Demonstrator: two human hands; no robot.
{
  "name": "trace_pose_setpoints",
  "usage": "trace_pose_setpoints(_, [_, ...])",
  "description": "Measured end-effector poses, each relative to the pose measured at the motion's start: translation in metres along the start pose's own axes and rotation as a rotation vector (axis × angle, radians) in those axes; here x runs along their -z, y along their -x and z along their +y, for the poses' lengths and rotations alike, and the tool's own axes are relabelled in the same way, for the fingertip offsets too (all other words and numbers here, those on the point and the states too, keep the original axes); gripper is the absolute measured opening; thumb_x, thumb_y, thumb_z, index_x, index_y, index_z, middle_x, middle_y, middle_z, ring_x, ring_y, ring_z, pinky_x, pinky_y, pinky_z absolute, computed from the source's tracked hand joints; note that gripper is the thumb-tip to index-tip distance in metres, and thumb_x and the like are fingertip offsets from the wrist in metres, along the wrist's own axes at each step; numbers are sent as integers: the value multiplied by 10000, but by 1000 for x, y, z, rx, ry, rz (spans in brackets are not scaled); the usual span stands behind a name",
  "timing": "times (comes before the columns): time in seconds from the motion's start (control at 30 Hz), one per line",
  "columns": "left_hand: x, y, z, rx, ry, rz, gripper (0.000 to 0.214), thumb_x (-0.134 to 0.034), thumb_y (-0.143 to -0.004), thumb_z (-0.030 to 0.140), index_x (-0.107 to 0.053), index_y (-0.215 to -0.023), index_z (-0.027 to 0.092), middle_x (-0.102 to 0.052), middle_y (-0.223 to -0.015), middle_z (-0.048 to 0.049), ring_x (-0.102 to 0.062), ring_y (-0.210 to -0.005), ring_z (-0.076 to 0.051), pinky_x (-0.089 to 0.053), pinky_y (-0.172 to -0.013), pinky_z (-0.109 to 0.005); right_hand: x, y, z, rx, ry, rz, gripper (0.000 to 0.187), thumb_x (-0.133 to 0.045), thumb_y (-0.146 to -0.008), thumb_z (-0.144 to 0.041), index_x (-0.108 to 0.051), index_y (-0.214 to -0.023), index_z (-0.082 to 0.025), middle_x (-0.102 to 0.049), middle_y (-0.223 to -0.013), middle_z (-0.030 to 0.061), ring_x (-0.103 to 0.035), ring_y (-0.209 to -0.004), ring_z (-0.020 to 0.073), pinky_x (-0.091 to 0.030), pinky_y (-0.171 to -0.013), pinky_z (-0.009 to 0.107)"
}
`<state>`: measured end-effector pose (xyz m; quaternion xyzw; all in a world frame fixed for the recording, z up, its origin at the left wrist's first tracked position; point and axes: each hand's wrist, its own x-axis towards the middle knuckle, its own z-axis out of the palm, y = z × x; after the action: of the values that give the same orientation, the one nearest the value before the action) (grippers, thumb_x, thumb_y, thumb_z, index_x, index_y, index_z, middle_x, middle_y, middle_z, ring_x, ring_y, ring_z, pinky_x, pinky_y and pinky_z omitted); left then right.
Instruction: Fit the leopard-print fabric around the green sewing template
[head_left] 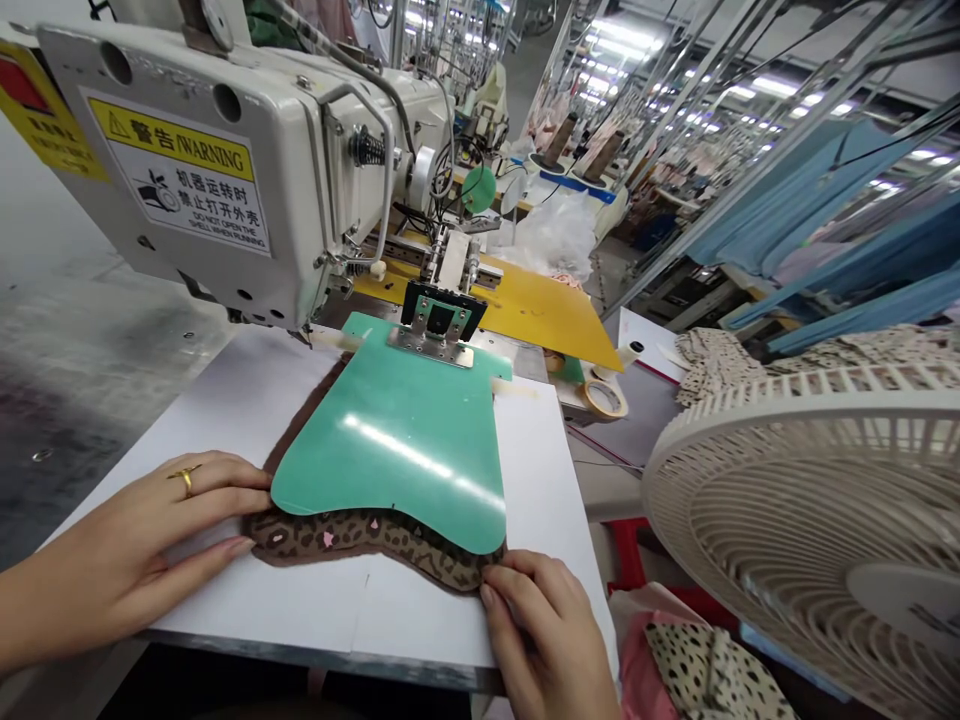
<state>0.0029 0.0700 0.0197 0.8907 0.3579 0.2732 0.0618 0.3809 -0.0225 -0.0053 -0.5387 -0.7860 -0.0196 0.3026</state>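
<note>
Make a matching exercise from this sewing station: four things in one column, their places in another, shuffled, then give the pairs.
Things:
1. green template
2. leopard fabric
3. tape roll
4. fan

Places:
A. right of the white table, nearest the camera
B. clamped under the sewing machine's metal holder
C. under the template, its edge touched by both hands
D. on the grey surface, beside the yellow board

Pairs: 1-B, 2-C, 3-D, 4-A

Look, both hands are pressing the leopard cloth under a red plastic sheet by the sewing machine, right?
Almost. The plastic sheet is green, not red, as the head view shows. The rest holds: the left hand and right hand both press the leopard cloth lying under it, in front of the sewing machine.
</note>
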Motion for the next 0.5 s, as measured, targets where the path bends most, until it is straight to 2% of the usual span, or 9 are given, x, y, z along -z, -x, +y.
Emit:
trace_pose_setpoints(0.07, [0,-1,-2,-51,-47,-1,328,-521,-929,190,-661,-1198,314,-627,-1192,-5,-558,-1154,-155,-411,-1018,-229,0,0,1,6,13,0,176,-557,-983,-197,-604,-1147,-238,-636,-1021,74,-625,-903,209,-561,-721,338])
trace_pose_setpoints(0.17, [2,-4,-1,-137,-113,-1,298,-529,-931,179,-721,-1097,334,-641,-1145,4,-566,-1101,-141,-415,-969,-200,-1,1,3,32,33,2,195,-570,-977,-206,-609,-1167,-232,-619,-1031,79,-623,-898,207,-565,-704,329])
trace_pose_setpoints(0.33, [5,-6,5,-23,-19,9,269,-475,-966,179,-707,-1054,280,-616,-1191,-32,-561,-1143,-148,-434,-954,-220,-1,5,2,-14,-15,29,142,-565,-993,-257,-632,-1117,-249,-579,-1114,80,-613,-980,201,-583,-775,318])
trace_pose_setpoints(0.43, [5,-3,8,-81,-64,70,268,-513,-936,156,-685,-1109,269,-628,-1206,-25,-565,-1164,-157,-425,-1007,-250,-1,7,-1,-52,-22,61,205,-528,-1013,-254,-623,-1195,-250,-563,-1189,94,-595,-1071,212,-575,-857,335])
trace_pose_setpoints(0.5, [2,0,10,-118,-112,69,320,-520,-934,163,-676,-1181,292,-640,-1222,-4,-567,-1167,-158,-410,-1030,-267,-2,7,-1,10,36,45,245,-546,-998,-246,-624,-1230,-244,-570,-1209,104,-592,-1079,232,-571,-851,356])
